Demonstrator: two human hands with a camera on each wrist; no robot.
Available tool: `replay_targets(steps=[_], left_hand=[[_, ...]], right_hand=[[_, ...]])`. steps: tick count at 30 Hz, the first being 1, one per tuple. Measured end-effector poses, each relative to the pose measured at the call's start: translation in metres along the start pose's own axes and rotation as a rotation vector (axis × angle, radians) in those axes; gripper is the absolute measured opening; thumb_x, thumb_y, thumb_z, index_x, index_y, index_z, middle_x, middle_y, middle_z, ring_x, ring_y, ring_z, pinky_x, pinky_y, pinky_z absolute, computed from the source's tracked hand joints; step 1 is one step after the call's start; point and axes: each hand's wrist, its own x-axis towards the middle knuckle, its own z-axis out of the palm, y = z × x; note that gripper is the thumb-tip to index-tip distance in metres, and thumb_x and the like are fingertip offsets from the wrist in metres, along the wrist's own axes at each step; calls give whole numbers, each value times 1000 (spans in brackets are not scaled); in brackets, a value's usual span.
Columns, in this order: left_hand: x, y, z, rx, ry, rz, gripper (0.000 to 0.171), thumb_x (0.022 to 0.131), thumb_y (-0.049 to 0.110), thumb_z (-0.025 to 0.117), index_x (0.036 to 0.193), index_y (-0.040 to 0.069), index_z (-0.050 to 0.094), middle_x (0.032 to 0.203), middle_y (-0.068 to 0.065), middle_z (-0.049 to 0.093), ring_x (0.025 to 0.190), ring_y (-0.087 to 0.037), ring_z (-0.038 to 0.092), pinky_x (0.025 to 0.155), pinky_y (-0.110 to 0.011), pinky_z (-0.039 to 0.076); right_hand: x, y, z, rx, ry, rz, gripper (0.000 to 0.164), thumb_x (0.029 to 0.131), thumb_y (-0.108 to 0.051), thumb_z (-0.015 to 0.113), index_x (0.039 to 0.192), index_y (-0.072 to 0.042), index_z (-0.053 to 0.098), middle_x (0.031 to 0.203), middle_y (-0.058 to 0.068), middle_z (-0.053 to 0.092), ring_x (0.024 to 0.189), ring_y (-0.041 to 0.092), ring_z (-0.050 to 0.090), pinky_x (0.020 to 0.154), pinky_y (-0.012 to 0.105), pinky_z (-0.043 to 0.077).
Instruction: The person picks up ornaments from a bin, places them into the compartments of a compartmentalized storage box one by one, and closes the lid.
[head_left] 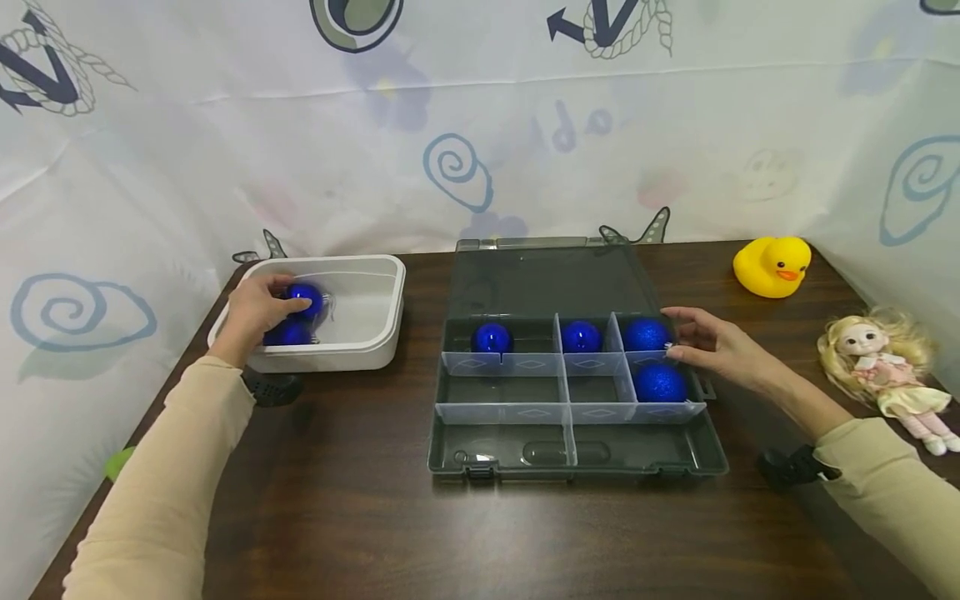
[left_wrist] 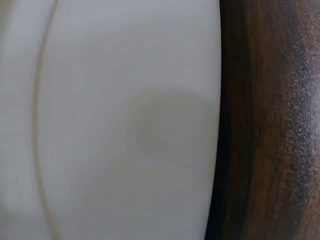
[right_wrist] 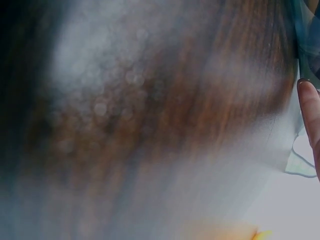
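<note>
In the head view my left hand (head_left: 262, 308) reaches into a white tub (head_left: 360, 358) at the left and pinches a shiny blue Christmas ball (head_left: 303, 298) between thumb and fingers. Another blue ball (head_left: 288, 333) lies just below it, partly hidden by the hand. At the right, my right hand (head_left: 720, 346) is at the edge of a grey divided box (head_left: 495, 450), thumb and fingers apart. Its fingertips are right beside a glittery blue ball (head_left: 645, 335) in the back right compartment. A second glittery ball (head_left: 660, 383) sits in front of that one.
Shiny blue balls sit in the back left (head_left: 492, 338) and back middle (head_left: 581, 337) compartments. The box's lid (head_left: 547, 279) lies folded back. A yellow rubber duck (head_left: 772, 267) and a blond doll (head_left: 885, 367) are on the brown table (head_left: 337, 500) at the right.
</note>
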Motion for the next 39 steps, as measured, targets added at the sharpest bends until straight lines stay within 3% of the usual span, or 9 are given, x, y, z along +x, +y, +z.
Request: replay_targets(steps=[6,9,13,19,25,32,39], left_hand=[[-11,10,-4,-43,63,76,60,89,29,65,137,-1,44,133,-28,48,126,-43,41,106,-56,29],[-19,25,-4,-84,56,124,65,89,33,64,140,2,40,138,-25,46,126,-40,44,104,-54,34],[-34,56,4,-153,13,220,66,88,35,65,142,6,41,142,-20,43,126,-36,47,99,-50,42],[-61,108,39,-291,-177,360,59,88,27,67,139,9,45,140,-15,47,124,-31,50,97,-46,45],[-86,149,83,-348,-353,505,51,84,20,72,130,9,54,127,-11,58,116,-27,57,92,-40,50],[-107,179,125,-340,-504,623,47,84,18,72,127,9,55,120,-9,61,108,-21,60,87,-33,52],[-117,193,153,-283,-554,654,48,81,21,75,124,10,57,117,-5,63,107,-17,60,88,-27,51]], right_hand=[[1,1,1,16,-6,12,55,95,-17,57,143,-7,32,123,21,51,105,29,52,80,16,49],[0,2,1,19,-4,10,55,95,-16,57,143,-6,32,124,22,50,106,32,52,81,20,51],[1,3,0,21,-2,-3,55,94,-14,57,143,-5,32,123,23,51,105,30,52,82,22,51],[1,3,0,26,5,-13,55,94,-12,57,142,-4,33,121,22,53,99,19,54,79,15,47],[1,3,1,31,3,-9,55,94,-14,57,142,-5,33,122,23,51,104,29,51,80,15,47],[2,3,1,41,4,-12,55,94,-13,58,142,-4,33,120,22,53,98,16,54,80,13,47],[2,4,1,50,9,-13,55,93,-12,58,142,-4,34,119,22,54,96,11,55,80,13,47]])
